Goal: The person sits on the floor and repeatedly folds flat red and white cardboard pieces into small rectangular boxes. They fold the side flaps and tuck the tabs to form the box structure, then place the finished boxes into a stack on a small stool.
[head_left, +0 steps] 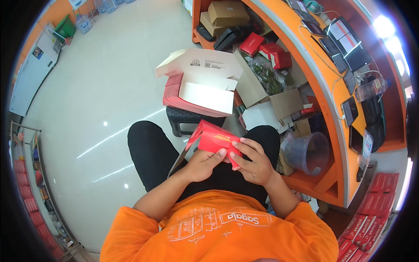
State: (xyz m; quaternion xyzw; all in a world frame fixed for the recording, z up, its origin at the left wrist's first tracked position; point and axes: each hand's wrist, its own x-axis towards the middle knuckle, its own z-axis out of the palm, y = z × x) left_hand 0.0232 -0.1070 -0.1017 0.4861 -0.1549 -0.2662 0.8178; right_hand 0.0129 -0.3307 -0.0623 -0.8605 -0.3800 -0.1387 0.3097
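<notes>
Fingers [239,146] of both hands, left hand [203,165] and right hand [253,162], grip one red carton [214,139] over the lap; one open white box [205,83] sits on a dark stool [185,118] ahead

place: shop | signs: orange counter [323,83] with phones [349,111] | stacked red cartons [371,218] | tiled floor [100,87]

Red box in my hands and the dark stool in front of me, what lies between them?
Nothing lies between them: the head view shows the red box just near of the dark stool, with only bare pale floor showing there.
</notes>
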